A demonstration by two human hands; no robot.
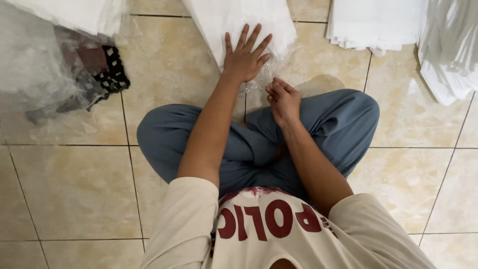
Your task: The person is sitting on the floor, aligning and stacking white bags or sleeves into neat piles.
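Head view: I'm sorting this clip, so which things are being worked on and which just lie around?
In hand:
left hand flat on white cloth
right hand pinching clear plastic wrap

Lying about:
stack of white cloths
plastic bag
black-and-white fabric

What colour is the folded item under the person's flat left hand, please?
White, inside a clear plastic sleeve; the left hand presses the folded item, seen in the head view.

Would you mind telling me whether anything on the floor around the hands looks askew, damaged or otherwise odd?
Nothing looks damaged or spilled. The left hand lies flat on a white folded item in clear wrap, which sits at a slant to the tile lines. The right hand pinches the wrap's crinkled loose edge. The white stack to the right looks tidy.
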